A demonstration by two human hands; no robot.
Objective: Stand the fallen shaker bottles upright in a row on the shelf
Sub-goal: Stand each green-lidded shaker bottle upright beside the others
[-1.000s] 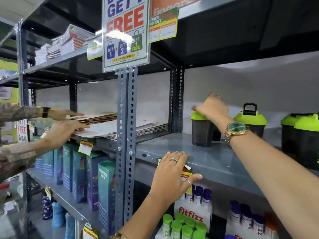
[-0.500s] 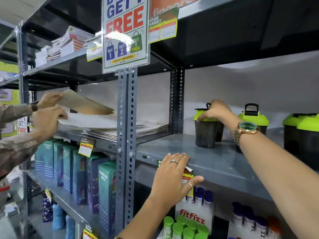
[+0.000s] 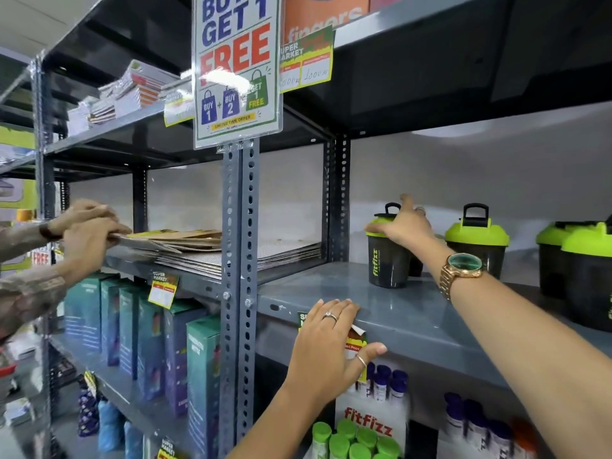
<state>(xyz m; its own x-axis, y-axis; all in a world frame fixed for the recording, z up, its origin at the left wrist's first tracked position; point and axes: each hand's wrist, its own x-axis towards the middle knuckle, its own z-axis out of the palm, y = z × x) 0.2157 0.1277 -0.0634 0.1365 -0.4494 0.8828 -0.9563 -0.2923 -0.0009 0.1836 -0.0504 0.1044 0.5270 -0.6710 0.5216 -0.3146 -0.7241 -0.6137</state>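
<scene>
At 9 o'clock another person's hands (image 3: pixel 84 226) square a stack of card sheets (image 3: pixel 185 241). The sign (image 3: pixel 235 66) at 12 o'clock reads "GET 1 FREE", "LIMITED TIME OFFER". The left hand (image 3: pixel 326 342) lies flat on the shelf (image 3: pixel 414 313) edge, fingers spread, holding nothing. At 2 o'clock the right hand (image 3: pixel 402 223) clasps the green lid of an upright "fitfizz" shaker bottle (image 3: pixel 387 263). A careless release could tip it against the shaker behind.
</scene>
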